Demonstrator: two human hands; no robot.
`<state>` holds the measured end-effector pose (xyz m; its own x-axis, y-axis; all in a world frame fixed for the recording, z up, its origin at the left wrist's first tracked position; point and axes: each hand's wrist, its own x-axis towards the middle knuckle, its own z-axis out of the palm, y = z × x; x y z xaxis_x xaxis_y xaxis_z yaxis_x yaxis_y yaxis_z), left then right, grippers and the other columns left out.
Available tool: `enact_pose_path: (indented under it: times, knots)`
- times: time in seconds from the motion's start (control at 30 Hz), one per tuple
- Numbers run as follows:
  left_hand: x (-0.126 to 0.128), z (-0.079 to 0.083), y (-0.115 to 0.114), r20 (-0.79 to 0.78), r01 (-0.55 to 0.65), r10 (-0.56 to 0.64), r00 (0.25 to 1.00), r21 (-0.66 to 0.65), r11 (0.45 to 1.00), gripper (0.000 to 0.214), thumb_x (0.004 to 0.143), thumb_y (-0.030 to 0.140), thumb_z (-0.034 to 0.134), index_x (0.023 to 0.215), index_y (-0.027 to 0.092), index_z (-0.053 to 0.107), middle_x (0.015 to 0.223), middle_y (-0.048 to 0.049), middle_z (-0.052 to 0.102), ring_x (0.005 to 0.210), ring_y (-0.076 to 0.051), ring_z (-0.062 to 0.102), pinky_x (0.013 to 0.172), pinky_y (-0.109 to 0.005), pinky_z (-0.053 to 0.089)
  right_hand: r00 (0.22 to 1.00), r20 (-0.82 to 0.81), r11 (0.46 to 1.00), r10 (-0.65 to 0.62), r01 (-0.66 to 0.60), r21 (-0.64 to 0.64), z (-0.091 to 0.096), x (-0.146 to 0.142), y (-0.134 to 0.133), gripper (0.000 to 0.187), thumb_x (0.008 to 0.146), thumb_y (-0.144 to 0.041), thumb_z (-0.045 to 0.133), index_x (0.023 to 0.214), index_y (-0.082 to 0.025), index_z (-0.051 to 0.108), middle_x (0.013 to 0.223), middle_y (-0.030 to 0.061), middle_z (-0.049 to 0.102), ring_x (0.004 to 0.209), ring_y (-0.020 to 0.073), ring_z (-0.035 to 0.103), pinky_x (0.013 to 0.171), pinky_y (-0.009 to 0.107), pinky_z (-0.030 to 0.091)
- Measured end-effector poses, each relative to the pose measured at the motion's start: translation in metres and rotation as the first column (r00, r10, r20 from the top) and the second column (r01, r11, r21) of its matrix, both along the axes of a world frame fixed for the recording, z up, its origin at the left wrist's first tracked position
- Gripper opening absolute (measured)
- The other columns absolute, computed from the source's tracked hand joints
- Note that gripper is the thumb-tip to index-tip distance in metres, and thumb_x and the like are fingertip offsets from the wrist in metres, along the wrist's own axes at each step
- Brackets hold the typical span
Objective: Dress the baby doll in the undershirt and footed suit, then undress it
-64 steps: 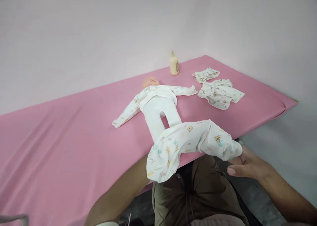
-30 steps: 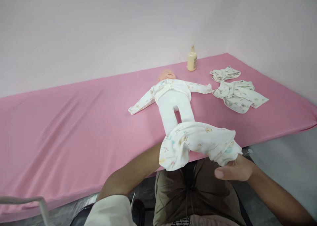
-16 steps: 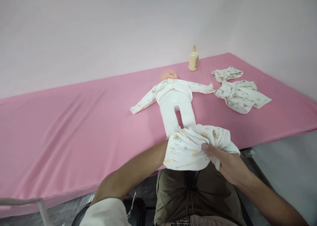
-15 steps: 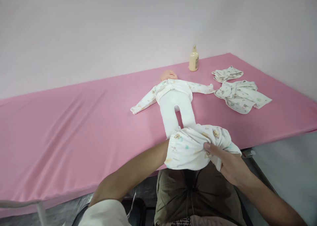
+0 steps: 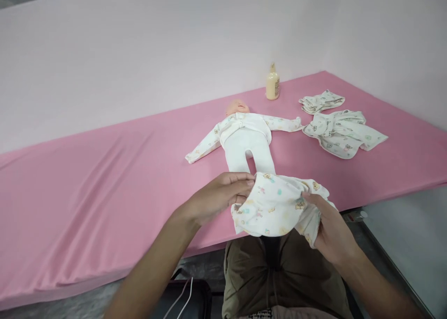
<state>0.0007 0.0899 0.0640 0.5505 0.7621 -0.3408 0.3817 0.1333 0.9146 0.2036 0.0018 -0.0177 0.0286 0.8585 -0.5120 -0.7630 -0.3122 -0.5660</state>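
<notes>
A bunched pair of white baby pants with small coloured prints is held up at the table's front edge. My left hand pinches its left edge, some fingertips hidden behind the cloth. On the other side my right hand grips the gathered fabric, thumb on top and fingers underneath. Just beyond lies a baby doll on its back, arms spread, in a printed long-sleeved top and white leggings. Its lower legs are hidden behind the pants.
A pump bottle of pale yellow liquid stands near the wall behind the doll. To the right lie a knotted printed cloth and a folded printed cloth. Pink sheeting covers the table. Cables hang below its front edge.
My left hand, earlier inside the pants with the opening around its wrist, has come out leftward and now pinches the edge. My right hand keeps its grip.
</notes>
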Motion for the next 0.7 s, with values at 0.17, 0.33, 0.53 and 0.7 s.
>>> enact_pose_path:
  times: [0.17, 0.33, 0.53, 0.7]
  knots:
    - [0.005, -0.001, -0.02, -0.108, 0.024, -0.003, 0.994, 0.188, 0.982, 0.037, 0.094, 0.047, 0.051, 0.078, 0.016, 0.061, 0.071, 0.0008, 0.053, 0.062, -0.009, 0.044, 0.057, -0.022, 0.036, 0.984, -0.099, 0.987, 0.149, -0.143, 0.067, 0.002, -0.021, -0.004, 0.053, 0.079, -0.036, 0.076, 0.128, -0.022, 0.062, 0.11, 0.0061, 0.075, 0.106, 0.0273, 0.07, 0.09, 0.04, 0.06]
    - [0.017, -0.003, -0.035, -0.288, 0.286, -0.152, 0.946, 0.513, 0.809, 0.04, 0.1, 0.037, 0.04, 0.071, 0.016, 0.057, 0.074, -0.0014, 0.055, 0.07, -0.012, 0.047, 0.064, -0.026, 0.038, 0.956, -0.195, 0.971, 0.218, -0.193, 0.139, 0.003, -0.042, 0.004, 0.04, 0.078, -0.034, 0.078, 0.113, -0.02, 0.068, 0.102, 0.0054, 0.076, 0.104, 0.0252, 0.071, 0.089, 0.035, 0.059]
    - [0.015, 0.003, -0.022, -0.178, 0.047, 0.03, 0.984, 0.417, 0.908, 0.033, 0.096, 0.044, 0.049, 0.081, 0.017, 0.062, 0.091, -0.0054, 0.064, 0.088, -0.018, 0.059, 0.077, -0.031, 0.047, 0.973, -0.198, 0.987, 0.119, -0.094, 0.132, 0.009, -0.053, 0.001, 0.032, 0.081, -0.032, 0.076, 0.11, -0.02, 0.07, 0.098, 0.0048, 0.076, 0.104, 0.0236, 0.07, 0.092, 0.035, 0.057]
    - [0.027, -0.009, 0.006, -0.071, -0.203, 0.204, 0.976, 0.023, 0.979, 0.042, 0.088, 0.048, 0.061, 0.117, 0.018, 0.056, 0.125, -0.0107, 0.059, 0.115, -0.022, 0.057, 0.095, -0.033, 0.045, 0.984, -0.137, 0.985, 0.116, -0.097, 0.142, 0.011, -0.055, -0.007, 0.021, 0.076, -0.033, 0.079, 0.089, -0.017, 0.074, 0.09, 0.0059, 0.074, 0.1, 0.0238, 0.068, 0.095, 0.037, 0.051]
